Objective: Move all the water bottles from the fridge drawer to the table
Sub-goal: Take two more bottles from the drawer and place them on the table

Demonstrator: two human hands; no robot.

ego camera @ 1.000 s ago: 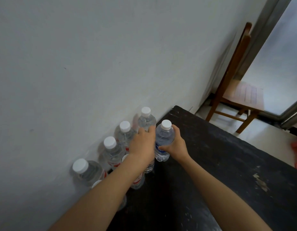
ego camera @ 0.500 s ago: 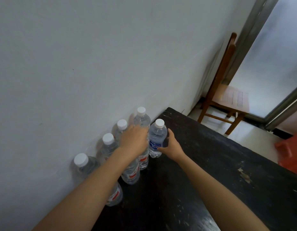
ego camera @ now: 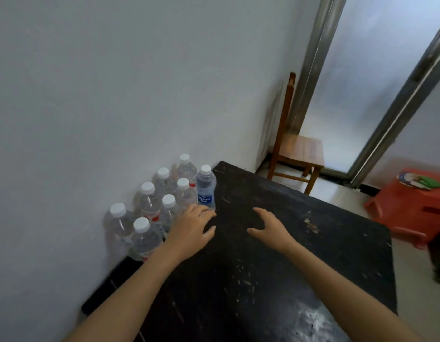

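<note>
Eight water bottles (ego camera: pixel 164 203) stand upright in a tight cluster on the table (ego camera: pixel 275 267), at its far corner against the wall (ego camera: pixel 115 95). The blue-labelled bottle (ego camera: pixel 205 187) is the outermost. We judge them full, so fairly heavy, with thin walls that give under a squeeze; the waist just above the label is the place to grip. Our left hand (ego camera: pixel 191 233) sits just in front of the bottles, fingers loose, holding nothing. Our right hand (ego camera: pixel 269 228) hovers open and empty, further from the bottles. The tabletop is dark and scuffed. Beyond the table stand a wooden chair (ego camera: pixel 298 154) and a red stool (ego camera: pixel 416 206).
</note>
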